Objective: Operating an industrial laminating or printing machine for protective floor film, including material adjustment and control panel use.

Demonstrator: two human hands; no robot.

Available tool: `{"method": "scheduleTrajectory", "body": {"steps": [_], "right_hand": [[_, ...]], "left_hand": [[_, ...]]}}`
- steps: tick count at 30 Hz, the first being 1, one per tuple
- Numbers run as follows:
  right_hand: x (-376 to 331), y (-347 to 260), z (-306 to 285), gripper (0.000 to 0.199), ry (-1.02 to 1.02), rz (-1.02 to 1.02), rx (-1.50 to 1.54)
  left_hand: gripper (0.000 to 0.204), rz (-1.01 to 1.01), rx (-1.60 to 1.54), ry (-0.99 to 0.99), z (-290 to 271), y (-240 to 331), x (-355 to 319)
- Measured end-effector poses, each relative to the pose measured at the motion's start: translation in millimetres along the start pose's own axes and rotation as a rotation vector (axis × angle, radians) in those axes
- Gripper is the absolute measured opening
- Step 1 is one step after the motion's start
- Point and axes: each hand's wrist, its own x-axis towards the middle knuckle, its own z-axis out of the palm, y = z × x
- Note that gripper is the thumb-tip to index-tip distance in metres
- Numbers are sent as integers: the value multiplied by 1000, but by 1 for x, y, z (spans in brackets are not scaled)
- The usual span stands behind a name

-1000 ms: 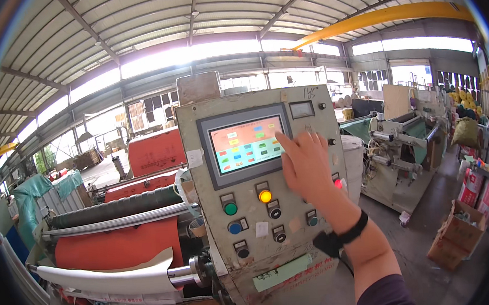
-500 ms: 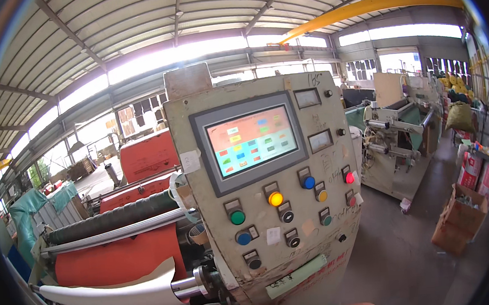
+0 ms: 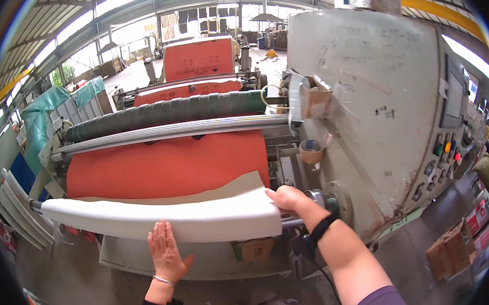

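Observation:
A long white roll [image 3: 147,216] lies across the front of the machine on a metal shaft. My left hand [image 3: 165,252] rests flat, fingers spread, against the roll's lower front. At the roll's right end my right hand [image 3: 287,197] grips the edge where a loose cream sheet [image 3: 224,187] curls off. Behind the roll an orange web [image 3: 166,163] runs up to a steel bar [image 3: 169,132] and a dark green roller [image 3: 168,112].
The grey control cabinet [image 3: 378,115] with its screen and coloured buttons [image 3: 443,150] stands close on the right. A tape roll [image 3: 311,150] hangs beside it. Cardboard boxes [image 3: 449,248] sit on the floor lower right. Another orange-loaded machine [image 3: 198,59] stands behind.
The view has swung left from the control panel to the rollers. My right hand left the touch screen and now grips the white roll's end; my left hand has come onto the roll.

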Motion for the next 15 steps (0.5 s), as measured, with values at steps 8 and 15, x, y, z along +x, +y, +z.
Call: {"method": "scheduleTrajectory", "body": {"steps": [8, 15], "right_hand": [[103, -23, 44, 21, 310, -193, 543], [132, -35, 0, 27, 462, -88, 58]], "left_hand": [[110, 110, -54, -74, 7, -45, 32], [110, 205, -4, -164, -33, -55, 57]]}}
